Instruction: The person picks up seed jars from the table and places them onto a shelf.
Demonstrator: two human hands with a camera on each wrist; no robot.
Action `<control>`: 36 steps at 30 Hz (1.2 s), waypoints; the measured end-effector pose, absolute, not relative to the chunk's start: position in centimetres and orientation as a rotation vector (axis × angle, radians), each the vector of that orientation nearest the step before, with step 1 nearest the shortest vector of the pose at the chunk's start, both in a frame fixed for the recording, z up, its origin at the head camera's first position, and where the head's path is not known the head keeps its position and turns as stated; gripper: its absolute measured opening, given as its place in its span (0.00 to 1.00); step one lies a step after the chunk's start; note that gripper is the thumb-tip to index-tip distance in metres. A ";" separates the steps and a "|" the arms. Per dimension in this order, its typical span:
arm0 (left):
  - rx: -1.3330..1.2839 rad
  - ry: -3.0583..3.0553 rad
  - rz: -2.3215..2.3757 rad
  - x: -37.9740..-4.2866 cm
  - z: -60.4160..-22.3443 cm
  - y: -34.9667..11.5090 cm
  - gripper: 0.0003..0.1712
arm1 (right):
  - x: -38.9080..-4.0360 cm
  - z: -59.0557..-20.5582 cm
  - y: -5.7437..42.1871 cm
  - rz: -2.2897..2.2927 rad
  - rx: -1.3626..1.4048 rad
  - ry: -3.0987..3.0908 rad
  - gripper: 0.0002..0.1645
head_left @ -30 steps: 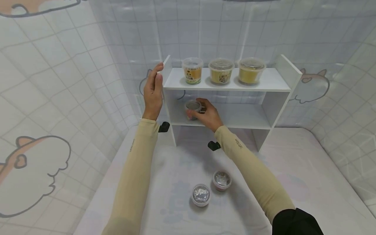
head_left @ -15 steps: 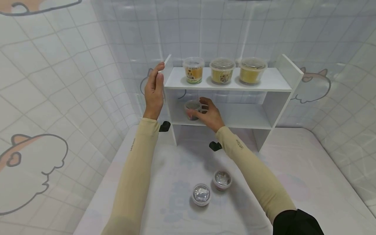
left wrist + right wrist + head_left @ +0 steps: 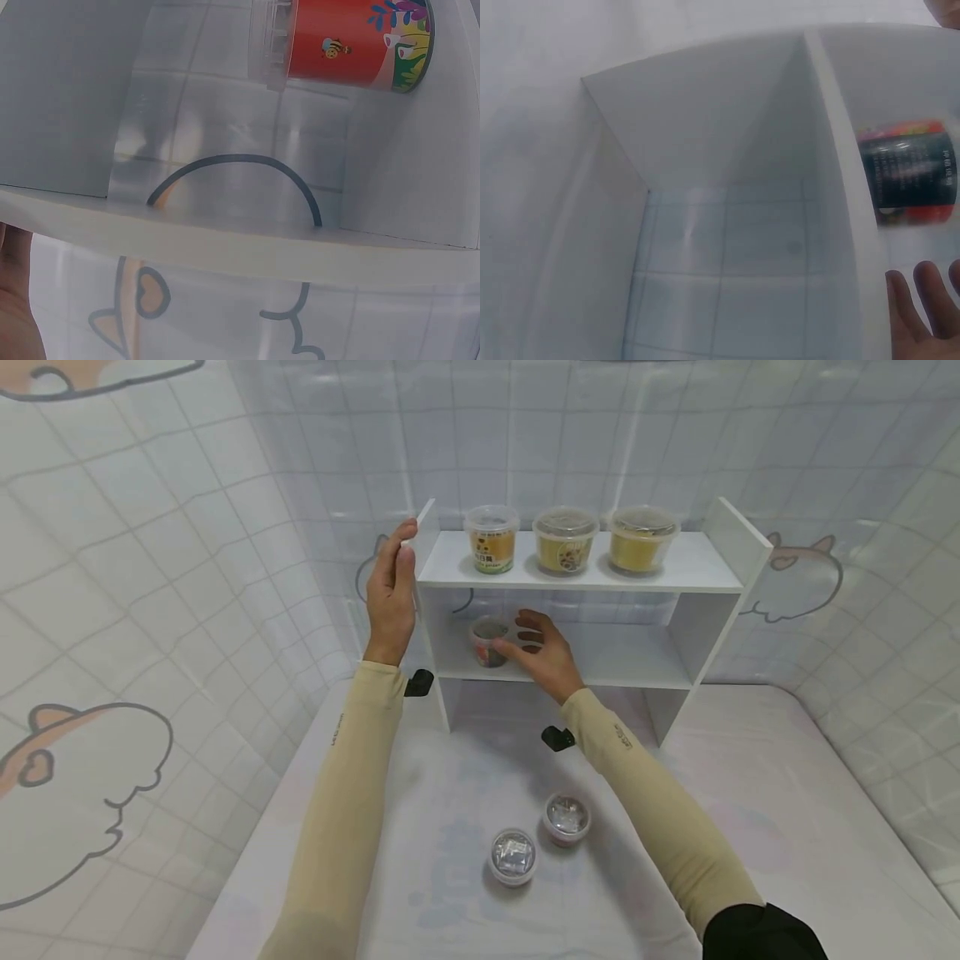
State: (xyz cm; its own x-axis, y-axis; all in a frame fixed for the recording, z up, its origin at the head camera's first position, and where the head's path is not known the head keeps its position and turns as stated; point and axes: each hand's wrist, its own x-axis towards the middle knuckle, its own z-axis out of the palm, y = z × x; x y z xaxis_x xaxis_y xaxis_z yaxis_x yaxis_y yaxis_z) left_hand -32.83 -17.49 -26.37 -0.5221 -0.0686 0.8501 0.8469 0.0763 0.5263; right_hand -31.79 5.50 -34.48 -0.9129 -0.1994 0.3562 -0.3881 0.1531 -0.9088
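Head view, shelved red cup (image 3: 482, 648), right hand (image 3: 551, 662) alongside

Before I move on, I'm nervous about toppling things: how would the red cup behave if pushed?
The red cup might slide if pushed low, since the shelf looks smooth. Toppled, it would probably roll, given its round wall.
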 end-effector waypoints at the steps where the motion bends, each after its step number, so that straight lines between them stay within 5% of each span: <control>1: -0.793 -1.606 -1.547 -32.8 -26.4 -17.5 0.19 | -31.6 -34.4 5.6 1.860 0.587 -2.262 0.42; 36: -0.804 -1.592 -1.519 -32.6 -26.3 -17.3 0.19 | -27.0 -35.1 7.7 1.791 0.915 -2.081 0.33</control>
